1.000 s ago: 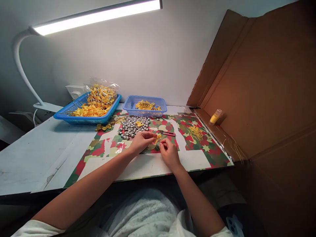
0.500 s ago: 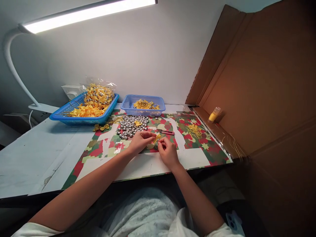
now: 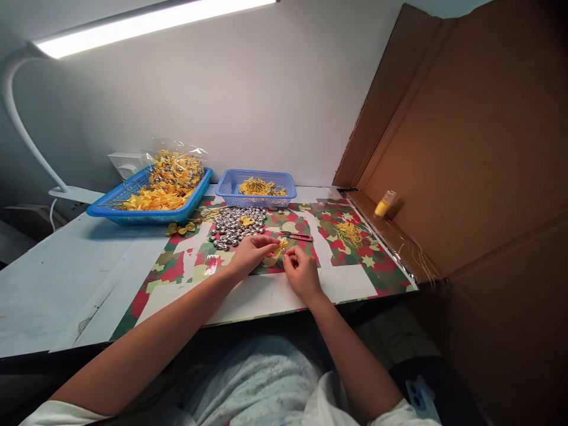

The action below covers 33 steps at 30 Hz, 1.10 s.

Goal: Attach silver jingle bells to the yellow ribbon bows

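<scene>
**Both hands meet on one small yellow bow**

The left hand and right hand pinch a small yellow ribbon bow between them, fingers closed on it, just above the patterned mat on the table. The bow lies directly between the fingertips; the pile of silver bells sits just beyond, nearer the left hand.

My bar lamp glares white overhead and lights the wall and mat evenly, while my lap stays dim, the cardboard glows warm brown, the wide lens bends the edges, and small things near my hands blur.
</scene>
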{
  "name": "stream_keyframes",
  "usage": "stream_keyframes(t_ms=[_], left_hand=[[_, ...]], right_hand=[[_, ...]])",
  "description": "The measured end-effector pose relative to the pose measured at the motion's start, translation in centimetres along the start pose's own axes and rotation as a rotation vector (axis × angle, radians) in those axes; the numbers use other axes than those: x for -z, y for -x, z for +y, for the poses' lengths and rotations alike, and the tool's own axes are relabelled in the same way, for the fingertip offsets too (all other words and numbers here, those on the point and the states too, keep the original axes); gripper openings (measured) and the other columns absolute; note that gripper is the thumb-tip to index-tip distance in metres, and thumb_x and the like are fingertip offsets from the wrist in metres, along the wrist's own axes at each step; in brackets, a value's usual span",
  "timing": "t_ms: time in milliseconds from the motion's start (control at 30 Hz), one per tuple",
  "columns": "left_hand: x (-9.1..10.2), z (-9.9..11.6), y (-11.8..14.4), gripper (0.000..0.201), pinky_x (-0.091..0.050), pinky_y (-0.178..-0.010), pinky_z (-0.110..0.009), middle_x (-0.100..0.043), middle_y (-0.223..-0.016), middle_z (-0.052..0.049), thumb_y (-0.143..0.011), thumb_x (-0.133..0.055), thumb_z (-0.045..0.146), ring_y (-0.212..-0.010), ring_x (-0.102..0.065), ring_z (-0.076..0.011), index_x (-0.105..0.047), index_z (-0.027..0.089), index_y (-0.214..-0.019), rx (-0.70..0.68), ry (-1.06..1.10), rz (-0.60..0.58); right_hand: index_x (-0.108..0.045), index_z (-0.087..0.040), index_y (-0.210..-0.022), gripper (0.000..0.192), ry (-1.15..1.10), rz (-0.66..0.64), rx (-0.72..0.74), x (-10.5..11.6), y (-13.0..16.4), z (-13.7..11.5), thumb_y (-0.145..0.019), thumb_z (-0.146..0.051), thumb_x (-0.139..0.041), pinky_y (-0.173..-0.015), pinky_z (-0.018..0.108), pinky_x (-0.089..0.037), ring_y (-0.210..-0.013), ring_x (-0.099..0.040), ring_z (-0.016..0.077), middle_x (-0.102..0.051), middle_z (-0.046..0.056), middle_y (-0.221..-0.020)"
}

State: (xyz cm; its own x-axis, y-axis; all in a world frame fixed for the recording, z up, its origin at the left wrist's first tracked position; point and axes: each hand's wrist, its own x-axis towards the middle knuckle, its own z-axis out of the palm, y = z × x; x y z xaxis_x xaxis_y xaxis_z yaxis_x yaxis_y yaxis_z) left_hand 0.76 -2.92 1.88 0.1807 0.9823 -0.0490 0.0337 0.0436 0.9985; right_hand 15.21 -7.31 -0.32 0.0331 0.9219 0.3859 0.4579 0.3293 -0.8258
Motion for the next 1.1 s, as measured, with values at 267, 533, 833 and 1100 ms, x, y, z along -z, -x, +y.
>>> stream_keyframes(t_ms=[267, 533, 833, 1100], left_hand=[[0.1, -0.34, -0.13, 0.034, -0.043, -0.049, -0.021, -0.068, -0.066, -0.004, -0.057, -0.076, 0.039, -0.052, -0.055, -0.0102, -0.073, 0.013, -0.079, -0.029, -0.022, -0.007], [-0.09, -0.02, -0.01, 0.042, -0.048, -0.057, -0.023, -0.07, -0.074, -0.003, -0.053, -0.08, 0.041, -0.055, -0.058, -0.0099, -0.072, 0.013, -0.084, -0.014, 0.033, -0.015], [-0.22, -0.09, -0.01, 0.044, -0.047, -0.054, -0.022, -0.067, -0.068, -0.002, -0.055, -0.079, 0.041, -0.054, -0.058, -0.0101, -0.066, 0.013, -0.086, -0.005, 0.052, -0.018], [-0.3, -0.39, -0.05, 0.04, -0.048, -0.054, -0.021, -0.065, -0.067, -0.001, -0.058, -0.077, 0.04, -0.055, -0.059, -0.0105, -0.063, 0.013, -0.085, -0.018, 0.061, -0.034]], right_hand=[[-0.048, -0.021, -0.069, 0.013, 0.023, 0.005, -0.003, -0.13, 0.07, 0.18, -0.081, -0.024, -0.044, -0.049, 0.023, -0.031, -0.044, -0.041, 0.0117, -0.046, -0.005, -0.048], [-0.051, -0.02, -0.073, 0.013, 0.022, 0.012, 0.0, -0.06, -0.02, 0.07, -0.082, -0.026, -0.043, -0.05, 0.024, -0.033, -0.045, -0.045, 0.0122, -0.05, -0.004, -0.051], [-0.051, -0.02, -0.075, 0.013, 0.033, 0.037, -0.02, -0.26, 0.08, 0.28, -0.083, -0.026, -0.043, -0.05, 0.024, -0.034, -0.046, -0.048, 0.013, -0.052, -0.003, -0.051], [-0.049, -0.021, -0.076, 0.013, 0.066, 0.035, -0.016, -0.32, 0.13, 0.13, -0.084, -0.025, -0.041, -0.053, 0.025, -0.035, -0.049, -0.049, 0.0143, -0.055, -0.002, -0.053]])
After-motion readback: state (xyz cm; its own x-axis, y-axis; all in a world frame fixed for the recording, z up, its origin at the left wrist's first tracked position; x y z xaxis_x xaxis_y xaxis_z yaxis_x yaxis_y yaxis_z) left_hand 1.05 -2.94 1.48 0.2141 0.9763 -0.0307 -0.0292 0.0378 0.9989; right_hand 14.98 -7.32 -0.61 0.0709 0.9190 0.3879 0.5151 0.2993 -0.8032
